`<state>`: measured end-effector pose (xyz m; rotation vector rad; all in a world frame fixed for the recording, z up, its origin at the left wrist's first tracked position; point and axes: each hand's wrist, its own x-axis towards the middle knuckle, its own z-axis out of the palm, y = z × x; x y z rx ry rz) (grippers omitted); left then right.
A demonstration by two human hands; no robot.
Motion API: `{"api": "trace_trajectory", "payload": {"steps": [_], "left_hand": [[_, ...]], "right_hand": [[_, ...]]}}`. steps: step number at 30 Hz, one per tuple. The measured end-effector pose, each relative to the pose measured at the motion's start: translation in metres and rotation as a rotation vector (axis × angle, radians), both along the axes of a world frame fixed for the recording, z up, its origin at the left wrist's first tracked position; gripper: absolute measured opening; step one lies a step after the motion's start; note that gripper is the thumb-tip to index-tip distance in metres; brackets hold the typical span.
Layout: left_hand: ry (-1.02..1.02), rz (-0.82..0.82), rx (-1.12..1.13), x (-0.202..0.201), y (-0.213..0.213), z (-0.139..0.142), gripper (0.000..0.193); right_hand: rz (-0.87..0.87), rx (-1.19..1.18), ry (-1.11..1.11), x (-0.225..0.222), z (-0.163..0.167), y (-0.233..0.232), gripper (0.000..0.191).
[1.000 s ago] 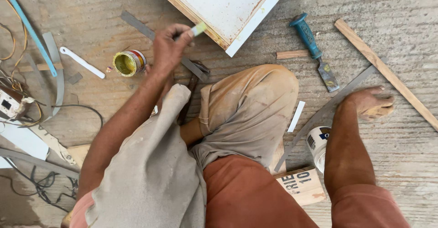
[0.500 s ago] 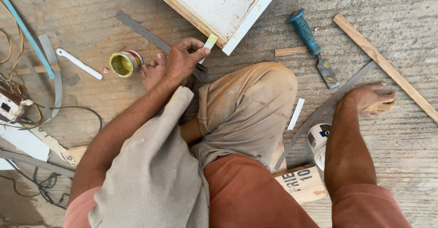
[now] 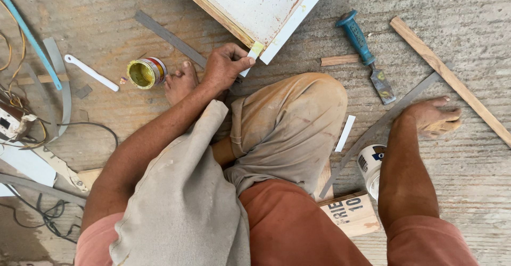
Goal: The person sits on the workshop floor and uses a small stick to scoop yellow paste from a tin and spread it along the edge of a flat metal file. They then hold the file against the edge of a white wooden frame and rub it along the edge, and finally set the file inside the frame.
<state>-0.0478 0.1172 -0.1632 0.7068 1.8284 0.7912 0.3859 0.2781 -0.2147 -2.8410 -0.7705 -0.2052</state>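
Observation:
My left hand (image 3: 224, 65) pinches a small white strip (image 3: 253, 53) whose tip is coated in yellow glue. The tip touches the lower corner edge of a white wooden-edged panel (image 3: 255, 5) that lies on the concrete floor. An open small can of yellow glue (image 3: 142, 73) stands to the left of the hand, next to my bare foot (image 3: 180, 82). My right hand (image 3: 435, 117) rests on the floor at the right with its fingers curled, holding nothing, beside a long grey strip (image 3: 383, 122).
A blue-handled chisel (image 3: 365, 53), a short wood piece (image 3: 340, 60) and a long wooden stick (image 3: 450, 80) lie at the right. A white plastic spatula (image 3: 90, 73), a grey strip (image 3: 170, 37) and cables (image 3: 32, 138) lie left. A white can (image 3: 370, 167) and wood block (image 3: 348, 213) sit by my knee.
My left hand has carried the glue-tipped strip to the right, away from the can, down onto the panel's corner edge. The right hand has stayed propped on the floor.

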Motion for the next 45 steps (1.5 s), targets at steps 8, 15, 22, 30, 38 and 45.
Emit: {"api": "trace_trajectory", "payload": {"steps": [8,15,22,30,38,45], "left_hand": [[0.074,-0.102,0.041,-0.008,-0.003,0.0,0.023],[-0.041,-0.052,0.044,-0.019,-0.02,0.008,0.018],[-0.016,-0.007,0.064,-0.016,-0.007,0.006,0.02],[0.043,-0.112,0.094,-0.011,-0.002,0.006,0.02],[0.068,-0.12,0.085,-0.008,0.003,0.009,0.02],[0.084,-0.139,0.084,-0.005,0.007,0.008,0.02]], "right_hand": [[0.005,0.014,-0.031,-0.002,-0.001,0.001,0.05],[0.004,0.076,-0.036,-0.005,0.003,0.0,0.045],[0.021,0.075,-0.093,-0.006,0.004,0.0,0.045],[-0.022,0.045,0.022,-0.01,0.009,0.0,0.046],[0.025,0.084,-0.148,-0.006,0.003,0.001,0.049],[0.018,0.098,-0.13,-0.008,0.003,0.0,0.045]]}}
